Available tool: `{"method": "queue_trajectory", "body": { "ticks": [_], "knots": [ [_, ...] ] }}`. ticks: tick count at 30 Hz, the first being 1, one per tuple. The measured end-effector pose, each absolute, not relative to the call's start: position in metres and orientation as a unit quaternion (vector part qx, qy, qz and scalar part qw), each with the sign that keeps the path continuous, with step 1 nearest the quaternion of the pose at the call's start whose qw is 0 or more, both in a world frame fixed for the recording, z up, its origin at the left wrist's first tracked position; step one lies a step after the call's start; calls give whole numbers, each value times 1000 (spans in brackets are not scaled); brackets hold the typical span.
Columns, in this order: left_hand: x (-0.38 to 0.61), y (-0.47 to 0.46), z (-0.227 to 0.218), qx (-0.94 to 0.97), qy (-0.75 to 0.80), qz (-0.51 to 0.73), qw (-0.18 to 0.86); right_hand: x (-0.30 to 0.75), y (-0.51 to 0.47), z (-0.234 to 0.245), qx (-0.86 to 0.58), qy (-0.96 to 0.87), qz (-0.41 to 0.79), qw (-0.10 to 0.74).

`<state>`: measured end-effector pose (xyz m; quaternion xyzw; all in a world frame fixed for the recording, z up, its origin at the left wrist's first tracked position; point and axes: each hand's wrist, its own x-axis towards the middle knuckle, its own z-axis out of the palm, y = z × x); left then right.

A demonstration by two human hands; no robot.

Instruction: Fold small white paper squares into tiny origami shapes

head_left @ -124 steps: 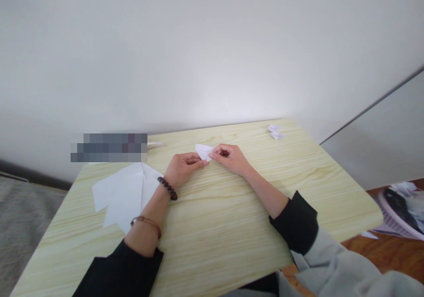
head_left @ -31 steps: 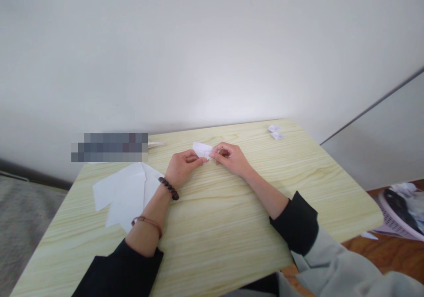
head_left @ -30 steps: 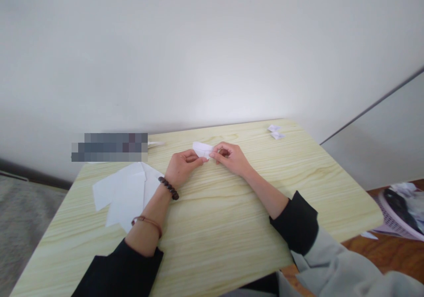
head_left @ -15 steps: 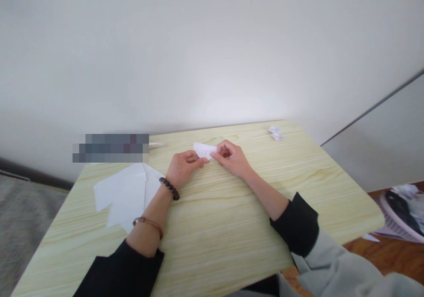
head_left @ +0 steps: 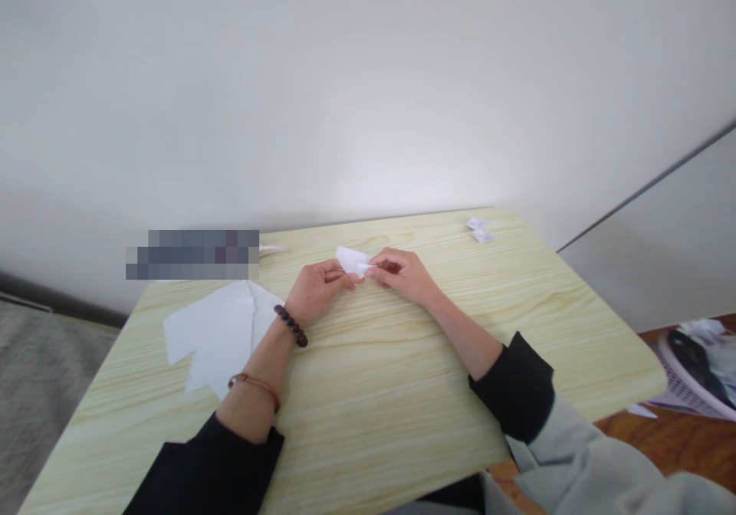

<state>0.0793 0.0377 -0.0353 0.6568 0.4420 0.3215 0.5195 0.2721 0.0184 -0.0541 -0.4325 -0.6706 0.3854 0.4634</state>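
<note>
A small piece of folded white paper [head_left: 352, 257] is held between both hands over the middle of the table. My left hand [head_left: 316, 289] pinches its left and lower edge with thumb and fingers. On the other side, my right hand [head_left: 402, 273] grips the right edge between thumb and forefinger, where a fold sticks out toward the fingertips. Part of the paper is hidden behind the fingers. Beside my left forearm lie several loose white paper sheets [head_left: 218, 331], overlapping one another.
Two small folded white paper pieces [head_left: 481, 235] rest near the back right of the wooden table [head_left: 391, 415]. A blurred-out object [head_left: 198, 256] sits at the back left. The wall [head_left: 368, 101] borders the table's far edge. A pink basket [head_left: 684, 381] stands on the floor at right.
My right fingers have shifted and turned slightly on the paper, lifting or bending its right edge. My left hand has barely moved.
</note>
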Motion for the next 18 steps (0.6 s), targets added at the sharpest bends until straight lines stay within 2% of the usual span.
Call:
{"method": "queue_trajectory", "body": {
  "ticks": [18],
  "knots": [
    [86,34,-35,606,447,329,570,268,16,-53,-433,-697,317,476]
  ]
}}
